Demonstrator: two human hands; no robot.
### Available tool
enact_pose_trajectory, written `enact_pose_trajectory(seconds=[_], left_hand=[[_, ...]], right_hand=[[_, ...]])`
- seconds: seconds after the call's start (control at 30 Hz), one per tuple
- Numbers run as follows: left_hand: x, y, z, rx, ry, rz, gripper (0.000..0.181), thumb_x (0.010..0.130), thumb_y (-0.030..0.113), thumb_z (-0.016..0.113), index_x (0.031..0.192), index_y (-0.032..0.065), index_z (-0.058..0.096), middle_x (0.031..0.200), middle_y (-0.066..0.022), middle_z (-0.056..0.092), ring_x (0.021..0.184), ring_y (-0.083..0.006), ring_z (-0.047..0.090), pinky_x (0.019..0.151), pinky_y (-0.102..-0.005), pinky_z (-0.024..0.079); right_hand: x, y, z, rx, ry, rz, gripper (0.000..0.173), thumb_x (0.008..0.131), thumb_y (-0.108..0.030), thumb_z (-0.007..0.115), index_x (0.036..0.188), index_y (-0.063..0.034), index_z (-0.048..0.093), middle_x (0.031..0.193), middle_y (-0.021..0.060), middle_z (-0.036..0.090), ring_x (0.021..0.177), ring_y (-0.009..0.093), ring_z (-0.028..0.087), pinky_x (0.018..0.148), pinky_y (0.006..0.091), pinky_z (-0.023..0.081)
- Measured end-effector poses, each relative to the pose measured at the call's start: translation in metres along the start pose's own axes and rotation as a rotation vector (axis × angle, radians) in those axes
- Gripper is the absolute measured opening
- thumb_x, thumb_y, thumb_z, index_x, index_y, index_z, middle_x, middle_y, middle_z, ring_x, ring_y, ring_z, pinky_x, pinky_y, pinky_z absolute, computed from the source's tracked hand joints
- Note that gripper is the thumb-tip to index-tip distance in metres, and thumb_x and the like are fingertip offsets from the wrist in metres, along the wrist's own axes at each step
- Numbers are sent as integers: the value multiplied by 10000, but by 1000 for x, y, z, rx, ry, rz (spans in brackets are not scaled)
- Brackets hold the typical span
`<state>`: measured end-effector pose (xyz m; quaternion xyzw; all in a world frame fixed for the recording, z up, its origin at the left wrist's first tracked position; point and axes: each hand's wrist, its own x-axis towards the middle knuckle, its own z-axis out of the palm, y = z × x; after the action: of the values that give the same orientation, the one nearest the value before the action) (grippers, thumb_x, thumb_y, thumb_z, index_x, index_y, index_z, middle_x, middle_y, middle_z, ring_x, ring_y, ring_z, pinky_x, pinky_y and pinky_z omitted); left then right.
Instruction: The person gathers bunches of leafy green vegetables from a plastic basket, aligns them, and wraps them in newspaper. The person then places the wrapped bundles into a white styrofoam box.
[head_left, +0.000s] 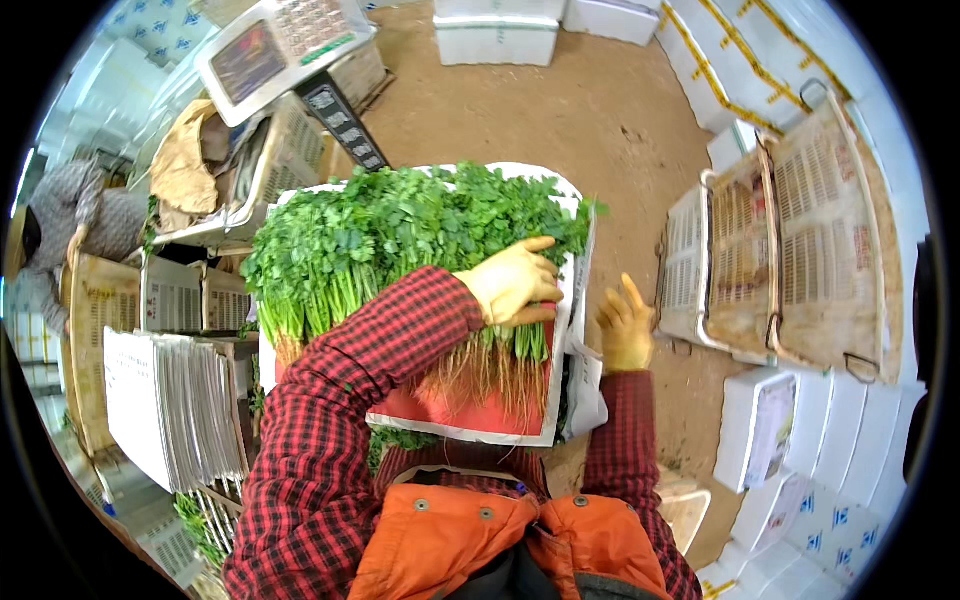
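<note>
Bunches of leafy green cilantro-like herbs, their thin roots towards me, lie side by side on a red sheet with a white border. My left hand, in a yellow rubber glove, rests on the stems and leaves at the right part of the row, its fingers spread. Just right of the pile, my right hand, gloved the same way, is raised with its fingers apart, holding nothing. Folded printed paper hangs down beside the red sheet's right edge, between the pile and my right hand.
Stained plastic crates stand at the right, with white foam boxes below them. A stack of white sheets is at the left. A scale display post and a crate with brown cloth stand behind. Another person is at far left.
</note>
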<state>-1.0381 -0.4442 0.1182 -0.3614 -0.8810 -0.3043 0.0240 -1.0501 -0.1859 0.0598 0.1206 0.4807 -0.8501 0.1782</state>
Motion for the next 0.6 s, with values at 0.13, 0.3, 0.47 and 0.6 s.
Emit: enact_pose_trajectory(seconds=[0.13, 0.3, 0.47, 0.6], left_hand=[[22, -10, -51, -216, 131, -40, 279, 846, 209, 667, 1105, 106, 689, 1142, -137, 670, 1172, -327, 582, 1118, -521, 316], [-6, -77, -54, 139, -56, -75, 320, 942, 276, 553, 1166, 67, 644, 1204, -158, 642, 1098, -310, 628, 890, -429, 546], [-19, -95, -7, -485, -12, -369, 366, 958, 142, 471, 1273, -27, 546, 1258, -176, 612, 1133, -272, 616, 966, -355, 506], [-20, -98, -13, 137, -2, -207, 393, 903, 139, 517, 1267, 0, 575, 1273, -173, 614, 1130, -275, 623, 969, -340, 503]], right_hand=[[31, 54, 26, -246, -147, -288, 698, 1002, -415, 468, 1524, -28, 214, 1488, 195, 398, 1310, 262, 455, 1044, 370, 404], [30, 56, 114, -827, -18, -632, 684, 964, -287, 555, 1486, 46, 265, 1469, 289, 387, 1349, 396, 412, 1116, 402, 341], [5, 68, 172, -1412, 79, -608, 628, 987, -329, 480, 1457, 56, 322, 1477, 309, 352, 1376, 483, 322, 1141, 508, 260], [-13, 83, 193, -1546, 111, -599, 611, 1005, -344, 399, 1450, 69, 333, 1490, 296, 343, 1396, 472, 291, 1143, 523, 235]])
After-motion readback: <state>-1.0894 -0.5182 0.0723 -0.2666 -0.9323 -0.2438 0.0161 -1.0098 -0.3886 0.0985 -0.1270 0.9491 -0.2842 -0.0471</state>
